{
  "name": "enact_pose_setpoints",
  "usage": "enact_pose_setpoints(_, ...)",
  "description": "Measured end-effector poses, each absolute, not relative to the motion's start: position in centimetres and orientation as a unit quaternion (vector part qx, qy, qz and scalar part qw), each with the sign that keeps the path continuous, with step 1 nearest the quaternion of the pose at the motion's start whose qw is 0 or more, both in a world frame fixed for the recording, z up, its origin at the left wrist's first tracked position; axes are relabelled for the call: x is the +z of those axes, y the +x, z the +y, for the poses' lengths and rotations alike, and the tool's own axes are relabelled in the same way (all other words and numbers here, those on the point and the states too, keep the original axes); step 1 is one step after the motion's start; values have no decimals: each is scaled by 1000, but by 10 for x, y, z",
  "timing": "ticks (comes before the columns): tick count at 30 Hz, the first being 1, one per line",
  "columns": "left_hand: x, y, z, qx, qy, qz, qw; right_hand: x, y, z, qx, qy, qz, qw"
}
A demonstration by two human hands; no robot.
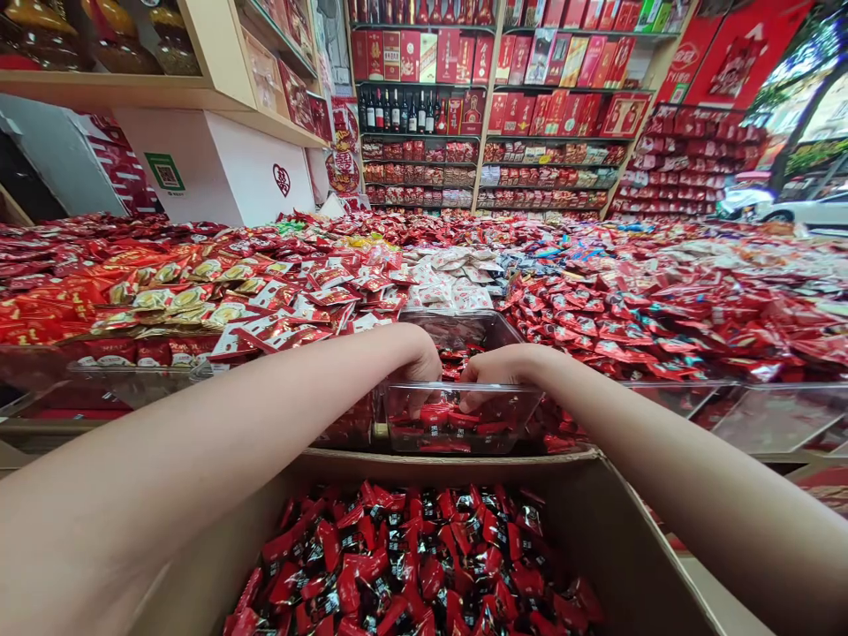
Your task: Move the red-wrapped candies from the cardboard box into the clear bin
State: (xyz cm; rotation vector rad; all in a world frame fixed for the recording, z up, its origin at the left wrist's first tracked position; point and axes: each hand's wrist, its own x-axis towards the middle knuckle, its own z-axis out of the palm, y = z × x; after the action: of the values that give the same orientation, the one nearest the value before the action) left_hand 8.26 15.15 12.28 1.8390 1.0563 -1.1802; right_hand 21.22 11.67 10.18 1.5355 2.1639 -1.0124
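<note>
Both my hands reach down into a clear plastic bin (494, 329) on the candy display. My left hand (422, 364) and my right hand (494, 375) sit close together inside it, fingers curled downward among red wrapped candies (457, 422). The fingertips are seen only through the bin's front wall, so what they grip is unclear. Below my forearms stands an open cardboard box (583, 521) filled with the same red-wrapped candies (430, 565).
Heaps of red, gold and white wrapped sweets (450, 278) cover the wide display table. More clear bins (748, 411) line its front edge. Shelves of red gift boxes and bottles (424, 110) fill the back wall. A white counter (218, 168) stands at left.
</note>
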Motion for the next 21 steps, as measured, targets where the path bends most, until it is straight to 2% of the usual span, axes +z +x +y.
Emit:
enact_pose_setpoints(4, 120, 82, 149, -440, 722, 415, 335, 98, 214, 120, -388, 519, 748, 144)
enact_pose_setpoints(21, 115, 77, 148, -374, 743, 424, 357, 97, 216, 122, -409, 493, 753, 149)
